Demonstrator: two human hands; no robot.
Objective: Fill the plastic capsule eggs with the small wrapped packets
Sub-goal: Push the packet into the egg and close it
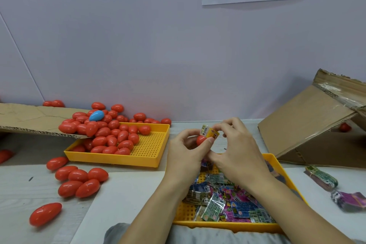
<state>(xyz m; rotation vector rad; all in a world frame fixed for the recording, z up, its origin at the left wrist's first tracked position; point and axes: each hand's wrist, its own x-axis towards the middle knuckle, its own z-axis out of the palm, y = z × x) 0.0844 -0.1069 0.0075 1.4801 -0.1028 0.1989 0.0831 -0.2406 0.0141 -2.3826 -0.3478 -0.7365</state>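
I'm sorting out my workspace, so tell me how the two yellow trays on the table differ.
The far tray holds a heap of red eggs, while the near tray holds small wrapped packets. The far tray's right part shows bare perforated floor; the near tray's floor is mostly covered. The hands work above the near tray, not the far one. Both are shallow, yellow and perforated.
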